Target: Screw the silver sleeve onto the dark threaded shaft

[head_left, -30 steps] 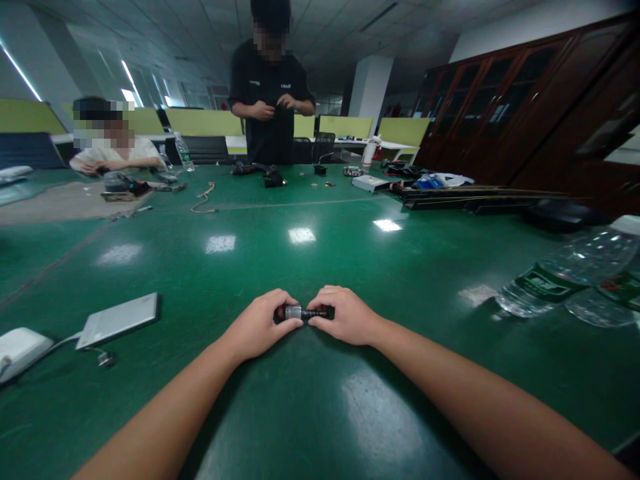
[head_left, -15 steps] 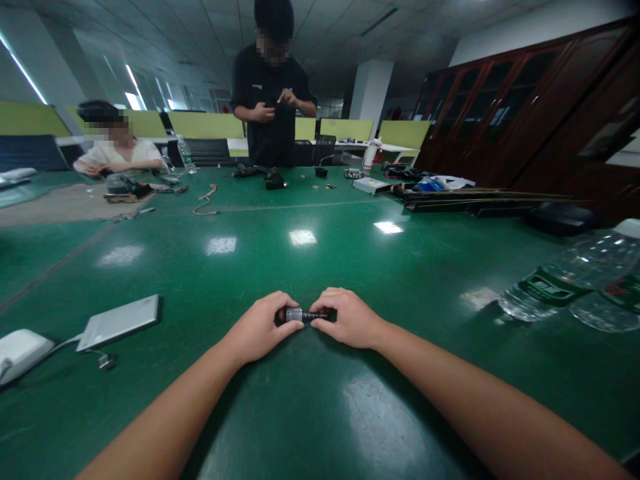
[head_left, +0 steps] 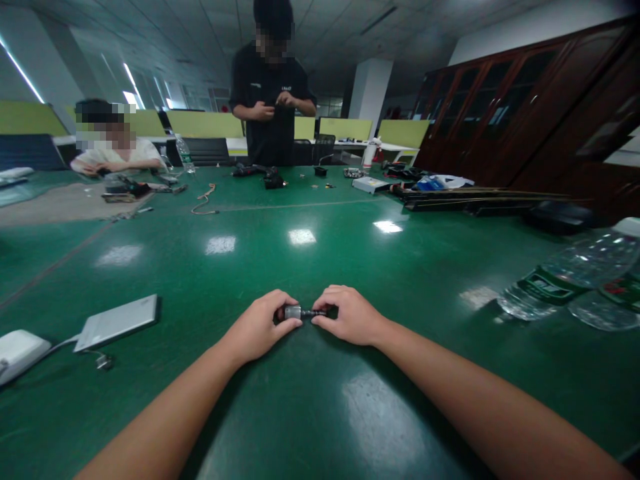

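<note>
On the green table [head_left: 280, 393], straight ahead of me, lies a small silver metal cylinder [head_left: 293, 312] with a thin, dark, ridged shaft [head_left: 309, 313] pointing right. My left hand [head_left: 257, 327] is closed round the cylinder, thumb in front and fingers behind, hiding its left end. The thumb and forefinger of my right hand [head_left: 347, 317] are curled round the outer part of the shaft. Between the two hands a short stretch of shaft shows. The exact kind of part is too small to make out.
A flat silver box [head_left: 117, 323] and a white adapter [head_left: 20, 353] with a cable lie left. Water bottles [head_left: 550, 287] stand right. Farther back are a power drill [head_left: 270, 177], black strips [head_left: 465, 200], a cord [head_left: 204, 200] and two people, one standing [head_left: 273, 100], one seated [head_left: 117, 153].
My right thumb and fingertip have shifted slightly right along the shaft, widening the gap between my hands a little. My left hand keeps its hold. The standing person's raised hand moved slightly.
</note>
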### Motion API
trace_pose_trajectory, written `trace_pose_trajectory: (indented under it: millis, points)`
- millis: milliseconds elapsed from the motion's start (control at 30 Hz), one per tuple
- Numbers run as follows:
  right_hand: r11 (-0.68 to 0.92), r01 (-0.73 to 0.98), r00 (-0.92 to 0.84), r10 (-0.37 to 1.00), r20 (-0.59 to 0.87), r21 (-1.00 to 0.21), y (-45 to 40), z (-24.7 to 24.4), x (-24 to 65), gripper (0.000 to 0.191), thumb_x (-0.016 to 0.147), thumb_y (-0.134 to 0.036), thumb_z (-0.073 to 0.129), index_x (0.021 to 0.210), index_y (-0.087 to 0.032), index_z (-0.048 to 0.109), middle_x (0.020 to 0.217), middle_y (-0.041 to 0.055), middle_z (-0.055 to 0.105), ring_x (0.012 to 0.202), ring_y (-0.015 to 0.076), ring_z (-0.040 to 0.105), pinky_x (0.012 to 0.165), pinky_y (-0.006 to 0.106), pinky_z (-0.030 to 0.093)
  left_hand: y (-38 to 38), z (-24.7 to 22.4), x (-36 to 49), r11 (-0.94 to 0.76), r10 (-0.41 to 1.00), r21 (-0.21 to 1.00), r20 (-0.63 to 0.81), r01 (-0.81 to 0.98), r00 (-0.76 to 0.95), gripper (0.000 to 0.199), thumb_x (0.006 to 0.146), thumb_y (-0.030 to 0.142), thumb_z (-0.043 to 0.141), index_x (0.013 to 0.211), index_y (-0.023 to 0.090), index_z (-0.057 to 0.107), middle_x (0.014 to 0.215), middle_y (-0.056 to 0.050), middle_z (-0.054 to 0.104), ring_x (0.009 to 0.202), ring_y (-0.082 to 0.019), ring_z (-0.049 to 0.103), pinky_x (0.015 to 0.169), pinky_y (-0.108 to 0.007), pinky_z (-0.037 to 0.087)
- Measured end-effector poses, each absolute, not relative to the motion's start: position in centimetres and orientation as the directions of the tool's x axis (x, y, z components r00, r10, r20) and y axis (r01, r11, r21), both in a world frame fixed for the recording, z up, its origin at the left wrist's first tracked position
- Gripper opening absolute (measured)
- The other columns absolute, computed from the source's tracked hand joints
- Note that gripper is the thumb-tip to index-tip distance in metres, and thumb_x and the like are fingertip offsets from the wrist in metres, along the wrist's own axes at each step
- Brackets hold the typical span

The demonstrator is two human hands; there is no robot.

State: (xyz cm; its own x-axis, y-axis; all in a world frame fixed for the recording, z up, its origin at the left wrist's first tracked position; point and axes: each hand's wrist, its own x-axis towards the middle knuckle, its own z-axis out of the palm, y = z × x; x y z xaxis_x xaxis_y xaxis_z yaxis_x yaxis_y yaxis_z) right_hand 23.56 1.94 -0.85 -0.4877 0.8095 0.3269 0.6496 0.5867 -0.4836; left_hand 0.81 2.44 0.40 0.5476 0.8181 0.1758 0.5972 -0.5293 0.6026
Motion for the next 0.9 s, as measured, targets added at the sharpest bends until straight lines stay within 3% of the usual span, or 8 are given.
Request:
trace_pose_trajectory:
  millis: [267,467,700,900]
  points:
    - [0.543,0.699,-0.467,0.84,0.278,-0.466,3.0,-0.9,25.4,0.006,0.074,-0.023,0.074,0.078,-0.019,0.073,0.071,0.0011,0.065,0.067,0.0136,0.058,0.065,0.026,0.044,2.6,0.1,0.6,-0.543,0.812,0.601,0.197,0.586,0.55,0.02,0.086,0.033,0.065,0.1,0.019,0.065,0.088,-0.003,0.063,0.078,-0.019,0.058,0.073,-0.032,0.047]
    - [0.509,0.684,-0.435,0.86,0.268,-0.523,3.4,-0.7,26.3,0.004,0.073,-0.021,0.073,0.075,-0.018,0.073,0.07,0.0008,0.065,0.063,0.0125,0.057,0.061,0.024,0.043,2.5,0.1,0.6,-0.549,0.81,0.601,0.214,0.58,0.545,0.02,0.086,0.034,0.065,0.1,0.019,0.065,0.089,-0.004,0.063,0.079,-0.019,0.059,0.073,-0.032,0.047]
    - [0.581,0.629,-0.515,0.809,0.283,-0.517,2.5,-0.4,24.8,0.009,0.077,-0.025,0.075,0.083,-0.018,0.076,0.071,0.0017,0.067,0.069,0.0144,0.059,0.068,0.027,0.045,2.5,0.2,0.5,-0.559,0.804,0.598,0.221,0.574,0.552,0.019,0.084,0.03,0.067,0.1,0.019,0.065,0.087,-0.003,0.062,0.077,-0.018,0.058,0.073,-0.031,0.047]
    - [0.588,0.608,-0.516,0.804,0.297,-0.534,1.9,-0.7,23.8,0.019,0.079,-0.017,0.072,0.098,-0.019,0.075,0.083,0.0038,0.071,0.078,0.0157,0.062,0.075,0.028,0.048,2.5,0.4,0.5,-0.586,0.78,0.604,0.238,0.54,0.579,0.022,0.083,0.034,0.068,0.099,0.019,0.067,0.089,-0.004,0.064,0.079,-0.018,0.059,0.073,-0.03,0.047]
